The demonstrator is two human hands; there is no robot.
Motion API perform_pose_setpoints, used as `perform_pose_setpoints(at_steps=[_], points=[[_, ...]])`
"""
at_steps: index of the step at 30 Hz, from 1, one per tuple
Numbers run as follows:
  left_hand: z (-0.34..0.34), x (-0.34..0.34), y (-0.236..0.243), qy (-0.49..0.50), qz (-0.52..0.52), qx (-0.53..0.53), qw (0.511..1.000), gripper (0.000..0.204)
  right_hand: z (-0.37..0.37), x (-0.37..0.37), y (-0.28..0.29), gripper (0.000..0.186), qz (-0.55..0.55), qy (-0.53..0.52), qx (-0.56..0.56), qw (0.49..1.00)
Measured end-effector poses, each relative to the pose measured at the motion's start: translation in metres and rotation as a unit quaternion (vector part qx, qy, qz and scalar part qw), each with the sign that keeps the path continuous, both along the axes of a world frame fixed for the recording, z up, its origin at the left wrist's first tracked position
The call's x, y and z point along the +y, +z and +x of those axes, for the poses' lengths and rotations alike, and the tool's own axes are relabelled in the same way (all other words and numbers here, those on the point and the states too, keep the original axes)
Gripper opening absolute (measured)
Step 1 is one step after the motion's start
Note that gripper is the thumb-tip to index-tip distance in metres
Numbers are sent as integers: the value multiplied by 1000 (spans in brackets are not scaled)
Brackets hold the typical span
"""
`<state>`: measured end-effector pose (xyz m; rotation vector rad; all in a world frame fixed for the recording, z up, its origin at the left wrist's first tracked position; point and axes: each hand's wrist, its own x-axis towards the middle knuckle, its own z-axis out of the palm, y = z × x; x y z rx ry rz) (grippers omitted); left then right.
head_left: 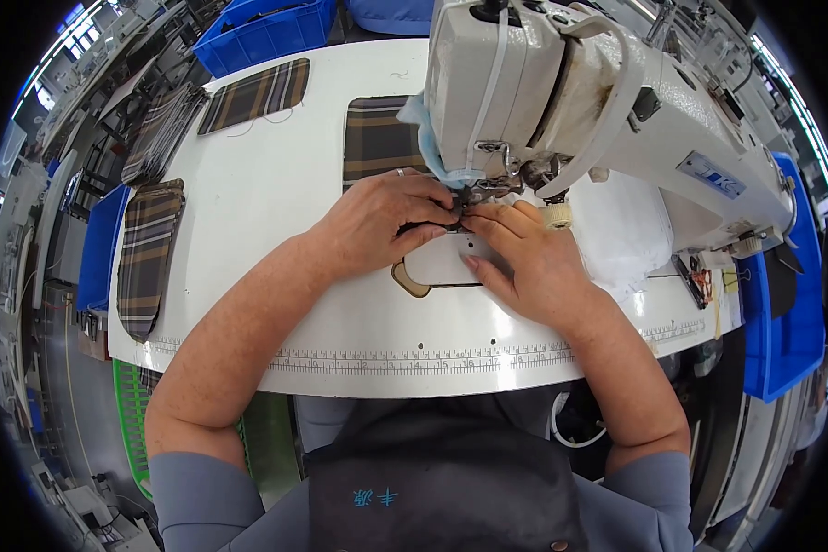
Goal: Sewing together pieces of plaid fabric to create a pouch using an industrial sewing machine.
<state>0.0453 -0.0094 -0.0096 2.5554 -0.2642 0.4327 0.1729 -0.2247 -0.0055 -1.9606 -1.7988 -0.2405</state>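
Observation:
Both my hands meet at the presser foot of a white sewing machine. My left hand, with a ring on one finger, is closed, its thumb and fingertips pinching a bit of dark fabric beside the needle area. Behind that hand a brown and black plaid fabric piece lies flat, its front edge covered by the hand. My right hand has its fingertips pressed together just right of the foot; what they hold is hidden. White cloth lies bunched beside the right hand, under the machine arm.
More plaid pieces lie leftward: a single one, a stack and another pile. A printed ruler strip follows the table's front edge. Blue bins stand behind and at both sides; a green basket sits below left. Small tools lie right.

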Motion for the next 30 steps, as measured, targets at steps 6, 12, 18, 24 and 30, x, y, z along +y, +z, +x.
perform_pose_setpoints(at_steps=[6, 12, 18, 24, 30], points=[[4, -7, 4, 25, 64, -15, 998, 23, 1, 0, -2, 35, 6, -2, -17, 1000], [-3, -23, 5, 65, 81, 14, 994, 31, 1, -1, -2, 33, 0, -5, -1, 1000], [-12, -21, -4, 62, 35, -17, 997, 39, 1, -1, -3, 28, 30, 7, -2, 1000], [-36, -49, 5, 54, -8, 3, 999, 44, 5, -5, -4, 20, 33, 44, 19, 998], [-44, -50, 2, 17, -58, 18, 998, 33, 7, -6, -5, 16, 52, 67, 36, 996]])
